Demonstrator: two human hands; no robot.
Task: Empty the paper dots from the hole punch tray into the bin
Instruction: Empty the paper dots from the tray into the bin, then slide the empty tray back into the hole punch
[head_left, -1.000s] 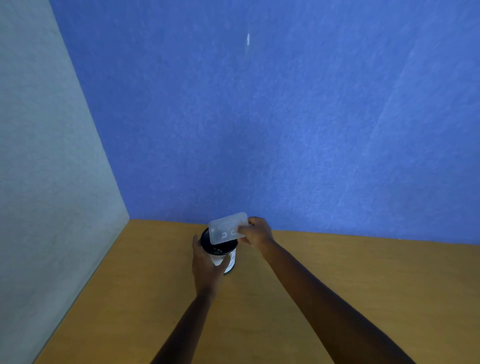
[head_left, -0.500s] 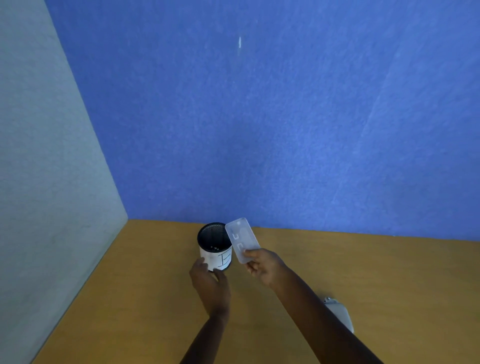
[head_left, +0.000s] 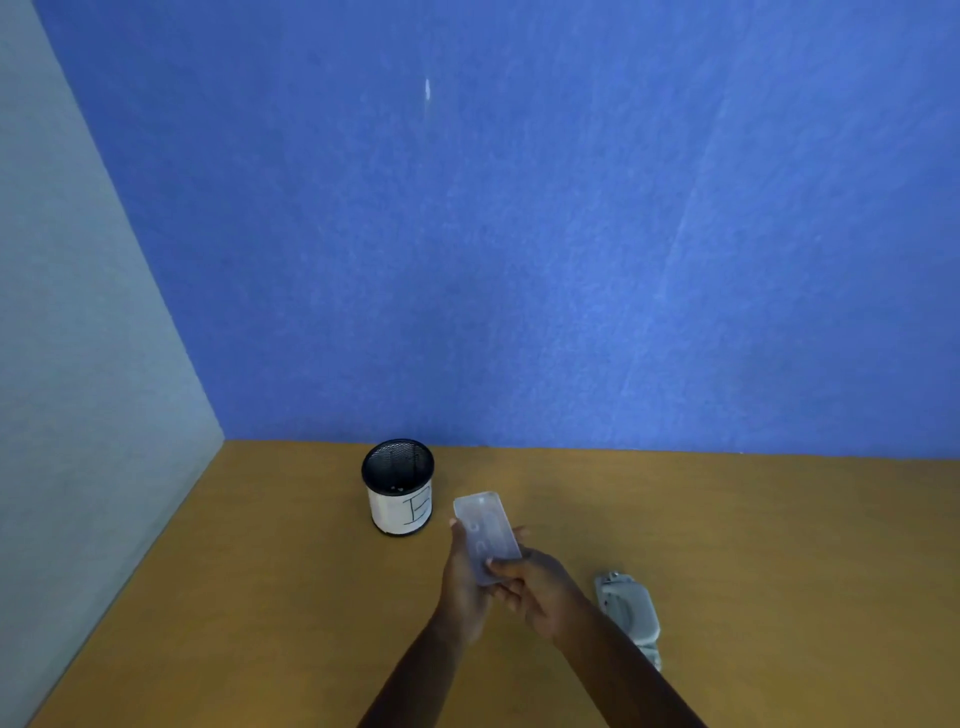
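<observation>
A small black mesh bin (head_left: 398, 486) with a white paper label stands upright on the wooden desk near the back wall; a few pale specks show inside it. To its right, both hands hold the translucent plastic hole punch tray (head_left: 484, 532) above the desk. My right hand (head_left: 535, 592) pinches the tray's near end with thumb on top. My left hand (head_left: 462, 584) cups the tray from the left and below. The grey hole punch body (head_left: 628, 610) lies on the desk to the right, partly hidden behind my right forearm.
The wooden desk (head_left: 260, 597) meets a blue wall (head_left: 519, 260) behind and a grey partition (head_left: 78, 364) on the left. Bare desk surface stretches right of the hole punch and left of the bin.
The tray was held tipped over the bin's mouth, then drawn back right and toward me. My left hand let go of the bin and came under the tray. The view tilted down, showing the hole punch.
</observation>
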